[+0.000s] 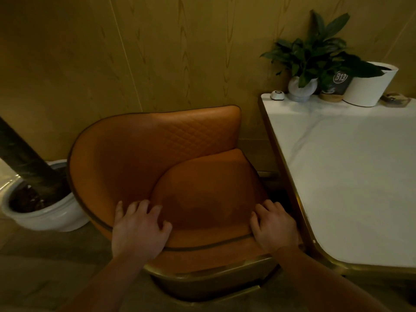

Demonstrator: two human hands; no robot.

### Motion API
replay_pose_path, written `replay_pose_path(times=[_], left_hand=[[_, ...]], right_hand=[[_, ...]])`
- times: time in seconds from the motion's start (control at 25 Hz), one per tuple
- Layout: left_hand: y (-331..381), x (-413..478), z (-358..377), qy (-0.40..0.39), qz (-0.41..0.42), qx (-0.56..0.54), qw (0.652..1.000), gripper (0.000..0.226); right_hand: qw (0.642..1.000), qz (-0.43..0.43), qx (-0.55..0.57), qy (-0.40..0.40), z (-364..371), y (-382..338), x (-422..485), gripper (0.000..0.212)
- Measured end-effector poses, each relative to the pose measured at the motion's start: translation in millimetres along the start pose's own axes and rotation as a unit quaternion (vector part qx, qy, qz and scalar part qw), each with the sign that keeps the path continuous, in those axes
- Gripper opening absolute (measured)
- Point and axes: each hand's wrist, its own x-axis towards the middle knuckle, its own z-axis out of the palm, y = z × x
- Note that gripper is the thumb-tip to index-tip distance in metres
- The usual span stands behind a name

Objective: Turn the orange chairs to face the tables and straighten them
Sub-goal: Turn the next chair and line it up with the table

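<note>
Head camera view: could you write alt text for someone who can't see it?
A person's left hand and right hand rest on the front of an orange chair, beside a white table. Potted plants stand at the table's far end; a white floor pot sits left of the chair.

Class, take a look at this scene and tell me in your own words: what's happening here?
A person is handling an orange chair with both bare hands. The left hand presses, fingers spread, on the front left of the seat cushion. The right hand curls over its right edge. The chair stands beside a white table with a gold rim, its backrest toward the wall and a floor planter.
</note>
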Motion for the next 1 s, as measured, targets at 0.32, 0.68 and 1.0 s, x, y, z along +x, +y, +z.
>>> replay_pose_path(times=[0.32, 0.68, 1.0], left_hand=[[-8.4, -0.5, -10.7, -0.13, 0.041, 0.011, 0.991, 0.075], [-76.3, 8.5, -63.8, -0.188, 0.129, -0.157, 0.961, 0.066], [-175.6, 27.2, -126.4, -0.165, 0.142, -0.101, 0.971, 0.068]], right_hand=[[0.976, 0.05, -0.008, -0.212, -31.1, -18.6, 13.3, 0.033], [0.971, 0.108, 0.062, -0.206, -108.5, -150.9, 19.9, 0.04], [0.968, 0.161, 0.108, -0.157, -160.2, -245.0, 32.0, 0.041]])
